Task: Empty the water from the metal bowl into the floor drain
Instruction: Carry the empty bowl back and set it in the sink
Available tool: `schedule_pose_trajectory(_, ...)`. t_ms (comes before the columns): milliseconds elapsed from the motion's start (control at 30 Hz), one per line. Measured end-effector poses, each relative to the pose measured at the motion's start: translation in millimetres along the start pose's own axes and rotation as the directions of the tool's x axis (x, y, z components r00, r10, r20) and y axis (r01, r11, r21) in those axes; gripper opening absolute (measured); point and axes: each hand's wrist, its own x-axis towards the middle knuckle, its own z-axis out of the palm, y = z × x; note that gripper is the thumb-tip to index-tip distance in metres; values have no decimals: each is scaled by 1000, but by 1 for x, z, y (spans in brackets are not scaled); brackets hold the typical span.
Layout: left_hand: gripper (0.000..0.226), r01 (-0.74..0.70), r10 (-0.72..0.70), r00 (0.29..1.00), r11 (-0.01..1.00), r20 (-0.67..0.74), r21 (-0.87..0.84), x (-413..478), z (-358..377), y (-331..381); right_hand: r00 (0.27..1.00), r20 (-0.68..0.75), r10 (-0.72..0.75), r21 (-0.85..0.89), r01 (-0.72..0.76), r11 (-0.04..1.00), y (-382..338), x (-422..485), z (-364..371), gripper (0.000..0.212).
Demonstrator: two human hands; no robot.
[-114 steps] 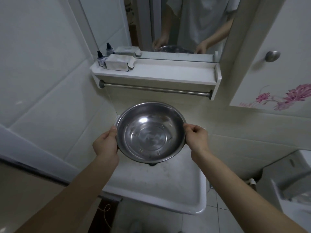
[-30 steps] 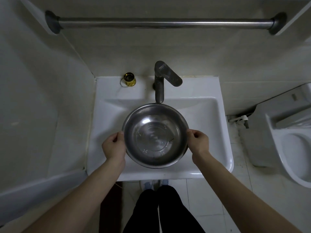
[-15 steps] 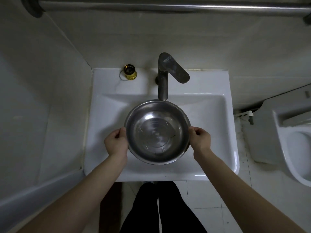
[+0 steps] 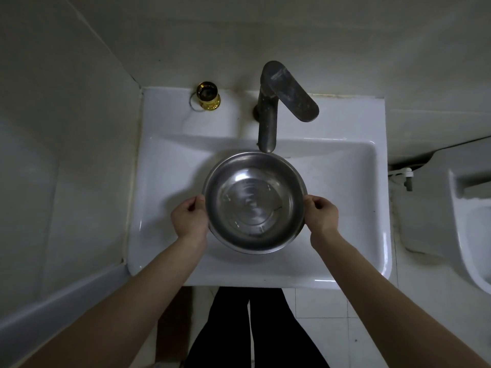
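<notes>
White basin (image 4: 164, 187): wall-mounted, rectangular, occupying the centre of the view, with a toilet (image 4: 467, 224) beside it at the right edge.

Metal bowl (image 4: 254, 202): located over the basin interior, roughly level, rim just below the spout of the dark faucet (image 4: 268, 120). A shallow layer of clear water shows in its bottom. Whether it rests on the basin floor or is held above it cannot be determined.

Left hand (image 4: 189, 218): closed on the bowl's left rim, thumb on top, fingers curled underneath. Forearm extends from the lower left, wrist straight.

Right hand (image 4: 322, 215): closed on the opposite rim in a matching grip, thumb on the edge. Forearm extends from the lower right.

The 2 arms are near-symmetrical, converging on the bowl.

Small gold cup (image 4: 208, 95): upright on the basin's rear ledge, left of the faucet, well apart from the bowl.
</notes>
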Motion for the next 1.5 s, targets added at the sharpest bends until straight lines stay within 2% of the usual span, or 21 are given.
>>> schedule_pose_trajectory(167,20,-10,10,1000,999,-16,34,6,9,-4,1000,-5,20,-4,-20,1000,3,11,5,17)
schedule_pose_trajectory(367,40,-14,15,1000,997,-12,73,16,17,-11,999,-3,39,-1,-39,999,6,21,11,18)
schedule_pose_trajectory(800,40,-50,56,998,988,-35,145,34,25,-24,999,22,31,-5,-31,1000,5,34,20,21)
schedule_pose_trajectory(1033,16,-55,62,997,985,-39,162,37,26,-31,999,27,36,-1,-36,999,9,38,24,17)
schedule_pose_trajectory(1100,18,-61,68,997,985,-38,160,38,27,-32,999,26,37,1,-37,999,10,39,24,16)
schedule_pose_trajectory(1233,38,-75,82,996,984,-38,164,39,28,-32,999,25,46,10,-47,999,12,41,26,16)
schedule_pose_trajectory(1333,41,-79,87,995,981,-38,176,38,28,-32,998,24,50,21,-50,999,13,42,26,15)
schedule_pose_trajectory(1400,39,-89,97,995,980,-35,181,37,29,-33,999,25,49,22,-49,999,13,43,26,15)
schedule_pose_trajectory(1500,25,-108,115,993,974,-22,200,36,29,-35,999,27,40,14,-41,999,13,44,26,16)
